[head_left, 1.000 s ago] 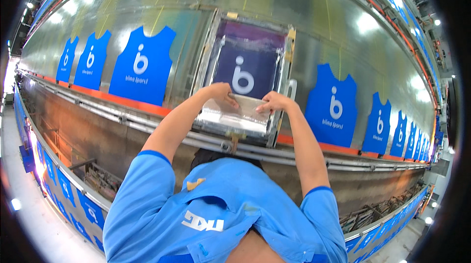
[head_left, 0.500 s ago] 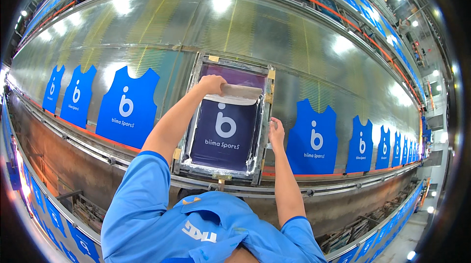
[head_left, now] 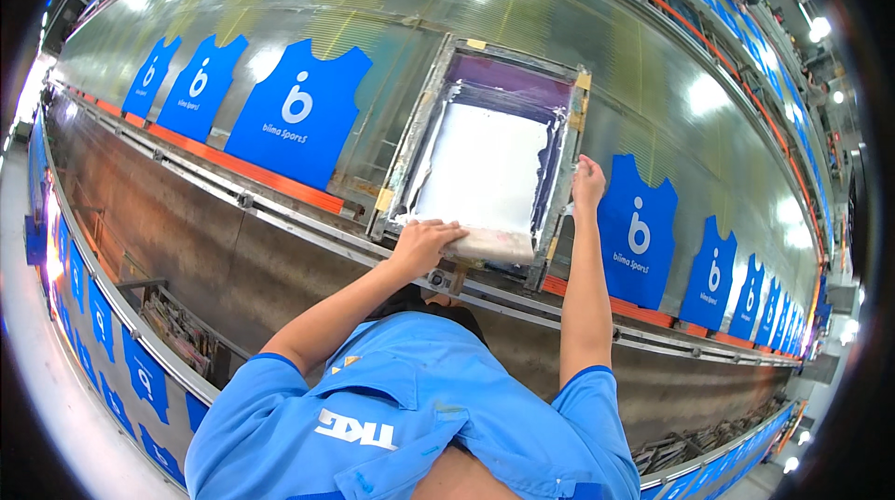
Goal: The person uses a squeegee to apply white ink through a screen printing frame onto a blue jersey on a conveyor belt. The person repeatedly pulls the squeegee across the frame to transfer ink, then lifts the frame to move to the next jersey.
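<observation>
A screen printing frame (head_left: 427, 124) with taped edges lies on the long table in front of me. White ink (head_left: 485, 164) covers the middle of its mesh, with a purple band showing at the far end. My left hand (head_left: 427, 246) is closed around the left end of a squeegee (head_left: 499, 245), which rests across the near end of the mesh. Beside the frame's right edge is my right hand (head_left: 588, 185), its fingers curled together. Whatever they grip, if anything, is hidden.
Blue vest-shaped fabric pieces with white prints lie along the table on the left (head_left: 296, 116) and right (head_left: 638, 232). A metal rail (head_left: 289, 223) edges the near side. Another table with blue pieces (head_left: 144, 377) stands at the lower left.
The squeegee has come toward me from the far end of the mesh to the near end, in my left hand. White ink now covers the dark printed design. My view has shifted.
</observation>
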Tool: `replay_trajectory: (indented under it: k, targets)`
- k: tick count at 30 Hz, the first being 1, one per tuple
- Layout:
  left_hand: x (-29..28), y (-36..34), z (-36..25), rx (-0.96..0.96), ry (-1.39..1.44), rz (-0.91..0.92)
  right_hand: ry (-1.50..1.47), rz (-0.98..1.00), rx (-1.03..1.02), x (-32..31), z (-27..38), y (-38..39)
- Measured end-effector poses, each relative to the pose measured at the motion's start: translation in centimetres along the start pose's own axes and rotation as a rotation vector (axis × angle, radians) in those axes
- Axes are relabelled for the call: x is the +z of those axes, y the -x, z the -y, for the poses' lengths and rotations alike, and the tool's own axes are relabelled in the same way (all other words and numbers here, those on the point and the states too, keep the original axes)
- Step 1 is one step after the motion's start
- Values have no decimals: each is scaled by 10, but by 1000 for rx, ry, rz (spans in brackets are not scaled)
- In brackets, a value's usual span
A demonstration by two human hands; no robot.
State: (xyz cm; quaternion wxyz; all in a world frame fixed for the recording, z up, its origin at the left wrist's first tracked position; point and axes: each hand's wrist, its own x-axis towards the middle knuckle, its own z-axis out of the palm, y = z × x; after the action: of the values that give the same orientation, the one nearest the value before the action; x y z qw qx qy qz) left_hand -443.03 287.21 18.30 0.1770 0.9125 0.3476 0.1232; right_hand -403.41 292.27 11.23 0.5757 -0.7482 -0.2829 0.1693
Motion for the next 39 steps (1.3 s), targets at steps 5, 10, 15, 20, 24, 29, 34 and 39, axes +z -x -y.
replay_trajectory:
  k: [5,10,15,20,24,29,34,39]
  targets:
    - [-29,18,29,17,-25,102,162,-98,-102,31,67,34]
    - [-117,38,146,-61,-154,-8,89,-107,-129,142,87,81]
    - [-206,84,298,-20,-223,-36,-17,-19,-141,295,139,162]
    - [-272,107,386,-1,-252,-30,-44,-32,-132,383,180,211]
    - [-292,131,413,-13,-246,15,-15,-63,-119,416,206,228]
    - [-301,100,432,-48,-110,-44,91,-104,-164,424,199,227]
    - [-319,-47,473,-19,-149,-51,401,126,-130,400,209,208]
    - [-357,-165,500,-97,-212,216,705,152,-642,416,322,155]
